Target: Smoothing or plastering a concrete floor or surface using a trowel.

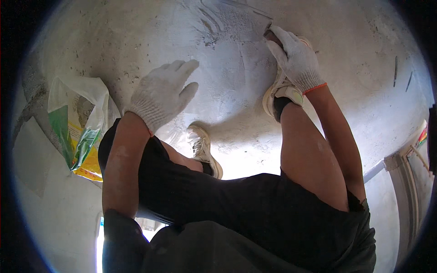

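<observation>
My right hand (293, 59), in a white knit glove, is closed round the dark handle of a tool, apparently a trowel (248, 10), whose thin metal edge lies along the pale plastered floor (227, 77) at the top. The hand is just above my right shoe (277, 93). My left hand (161, 93), also gloved, is held with its fingers apart over the floor beside my left leg, holding nothing. Some wet-looking smears and trowel marks (209, 27) show in the plaster near the blade.
A crumpled open plastic sack (68, 132), white, green and yellow, stands at the left with grey material inside. My left shoe (200, 150) rests on the floor in the middle. Two dark thin strips (395, 70) lie at the right. A grey frame (400, 182) is at the lower right.
</observation>
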A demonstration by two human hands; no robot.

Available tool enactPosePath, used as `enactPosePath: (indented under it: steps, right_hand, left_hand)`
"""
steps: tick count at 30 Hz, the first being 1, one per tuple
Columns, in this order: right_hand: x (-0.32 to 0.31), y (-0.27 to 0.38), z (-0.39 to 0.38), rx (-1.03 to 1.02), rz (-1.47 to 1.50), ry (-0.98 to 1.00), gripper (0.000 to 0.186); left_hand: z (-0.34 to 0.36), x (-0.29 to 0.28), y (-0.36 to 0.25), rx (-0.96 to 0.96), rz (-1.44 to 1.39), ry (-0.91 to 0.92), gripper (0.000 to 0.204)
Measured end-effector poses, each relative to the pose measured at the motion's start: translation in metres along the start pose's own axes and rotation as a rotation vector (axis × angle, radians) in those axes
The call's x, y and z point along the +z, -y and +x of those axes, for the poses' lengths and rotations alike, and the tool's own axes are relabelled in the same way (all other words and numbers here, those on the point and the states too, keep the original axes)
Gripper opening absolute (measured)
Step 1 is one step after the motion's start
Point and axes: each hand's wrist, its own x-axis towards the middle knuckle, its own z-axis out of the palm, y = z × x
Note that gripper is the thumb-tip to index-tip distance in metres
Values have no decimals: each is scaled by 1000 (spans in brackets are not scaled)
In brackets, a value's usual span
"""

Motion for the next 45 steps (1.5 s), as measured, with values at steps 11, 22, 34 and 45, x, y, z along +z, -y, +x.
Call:
enactPosePath:
  steps: [11,22,34,45]
  right_hand:
    - [17,9,-4,19,-14,-52,40]
    - [3,4,-27,21,7,-4,42]
    - [-23,30,7,87,59,-34,40]
    - [-12,4,-1,99,-59,-26,40]
  left_hand:
    - [-5,-6,6,-108,15,183,48]
    - [-3,-3,8,-54,27,151,48]
    - [-6,0,11,-45,38,137,47]
    - [-3,0,-3,-6,-41,63,41]
